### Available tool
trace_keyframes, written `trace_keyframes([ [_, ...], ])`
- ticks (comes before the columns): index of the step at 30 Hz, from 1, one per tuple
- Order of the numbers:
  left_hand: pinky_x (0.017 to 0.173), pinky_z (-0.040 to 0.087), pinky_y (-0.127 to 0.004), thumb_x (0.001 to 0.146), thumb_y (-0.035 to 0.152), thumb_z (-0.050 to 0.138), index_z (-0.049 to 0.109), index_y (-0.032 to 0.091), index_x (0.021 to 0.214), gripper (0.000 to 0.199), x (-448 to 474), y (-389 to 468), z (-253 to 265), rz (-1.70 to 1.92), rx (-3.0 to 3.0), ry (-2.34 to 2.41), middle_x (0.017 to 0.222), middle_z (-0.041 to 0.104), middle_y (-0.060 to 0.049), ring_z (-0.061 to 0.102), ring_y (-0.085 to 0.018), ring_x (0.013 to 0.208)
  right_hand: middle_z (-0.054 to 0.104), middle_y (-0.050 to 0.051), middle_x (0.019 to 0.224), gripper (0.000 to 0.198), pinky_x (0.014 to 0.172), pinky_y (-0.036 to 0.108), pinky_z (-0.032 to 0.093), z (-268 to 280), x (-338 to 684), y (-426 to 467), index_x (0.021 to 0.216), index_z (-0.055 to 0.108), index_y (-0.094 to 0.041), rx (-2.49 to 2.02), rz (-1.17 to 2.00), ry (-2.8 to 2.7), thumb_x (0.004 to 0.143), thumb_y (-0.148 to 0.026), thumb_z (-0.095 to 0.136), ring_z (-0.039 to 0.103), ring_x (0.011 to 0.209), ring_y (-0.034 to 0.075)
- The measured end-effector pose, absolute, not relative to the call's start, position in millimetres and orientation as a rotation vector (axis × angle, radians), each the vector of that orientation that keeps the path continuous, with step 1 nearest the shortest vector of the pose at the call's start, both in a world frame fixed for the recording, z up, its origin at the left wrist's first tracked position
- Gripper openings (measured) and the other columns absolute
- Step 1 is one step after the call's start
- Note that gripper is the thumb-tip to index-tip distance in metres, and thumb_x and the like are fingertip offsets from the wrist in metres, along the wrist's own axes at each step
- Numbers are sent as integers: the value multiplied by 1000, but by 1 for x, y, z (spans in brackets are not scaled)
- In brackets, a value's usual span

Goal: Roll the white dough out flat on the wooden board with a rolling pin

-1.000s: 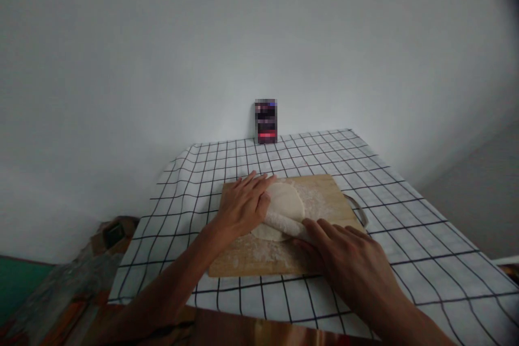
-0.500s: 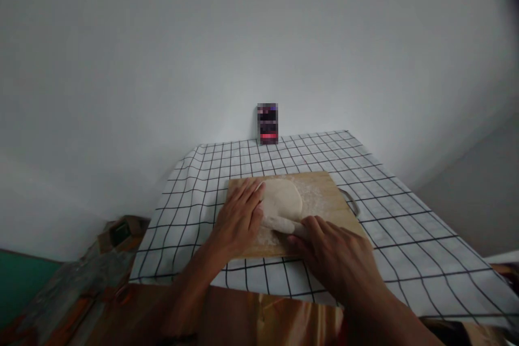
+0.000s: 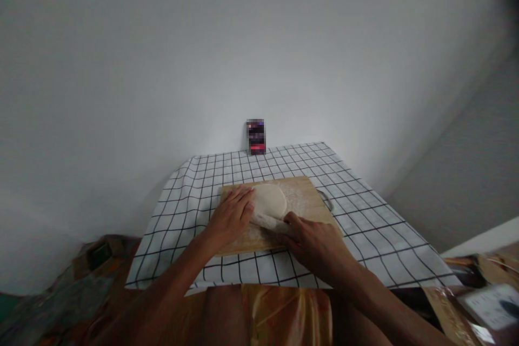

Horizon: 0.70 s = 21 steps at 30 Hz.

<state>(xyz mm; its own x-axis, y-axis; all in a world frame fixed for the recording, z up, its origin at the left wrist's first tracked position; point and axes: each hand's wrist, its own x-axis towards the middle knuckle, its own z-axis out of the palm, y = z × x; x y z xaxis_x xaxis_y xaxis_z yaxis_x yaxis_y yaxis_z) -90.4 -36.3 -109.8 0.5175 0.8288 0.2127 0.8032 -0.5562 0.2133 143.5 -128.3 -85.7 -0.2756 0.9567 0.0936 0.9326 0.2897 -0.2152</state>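
Note:
A flattened round of pale dough [image 3: 271,199] lies on a floured wooden board [image 3: 311,211]. My left hand [image 3: 233,213] rests palm down over the dough's left side, its fingers stretched out. Wrapped round the right end of a flour-dusted rolling pin [image 3: 270,222] is my right hand [image 3: 310,235]. The pin slants across the near edge of the dough. Its left end comes close to my left hand, and I cannot tell whether the two touch.
A white cloth with black checks [image 3: 365,211] covers the table. The board's metal handle [image 3: 326,201] points right. A blurred-out dark upright object [image 3: 256,137] leans on the back wall. A cardboard box [image 3: 98,255] stands low at left; a white power strip [image 3: 491,305] lies at lower right.
The whole view has shifted, so the table and board appear further left and slightly lower. Both hands keep nearly the same place on the dough and rolling pin.

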Motion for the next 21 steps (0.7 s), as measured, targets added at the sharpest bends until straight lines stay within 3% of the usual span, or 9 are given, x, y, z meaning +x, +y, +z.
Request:
trace_keyframes([
  [5,132,28,-59,113,33,30,51,24,159,51,-67,5,-102,314,2582,1461,166,52,-8,37,-29,160,82,12,91,37,59,31,35,-82,144,-116,106,67,-20,-1927,213,-2298,112,-49,44,79,80,27],
  [11,133,26,-58,114,43,25,48,25,161,56,-55,27,-101,259,2488,1452,168,49,-5,36,-30,161,78,11,83,53,61,31,32,-82,151,-100,90,69,-21,-1971,249,-2290,115,-51,33,77,80,25],
  [15,133,25,-58,114,41,25,48,24,161,55,-59,17,-103,288,2483,1454,168,49,-3,34,-30,162,78,11,82,49,57,31,26,-84,147,-107,94,68,-21,-1997,157,-2320,114,-52,34,76,75,25],
  [21,133,28,-55,111,32,33,52,17,158,53,-77,-16,-111,523,2643,1481,164,55,-9,36,-30,161,80,7,85,35,55,32,23,-102,138,-125,99,63,-22,-1873,16,-2323,111,-49,44,75,70,22],
])
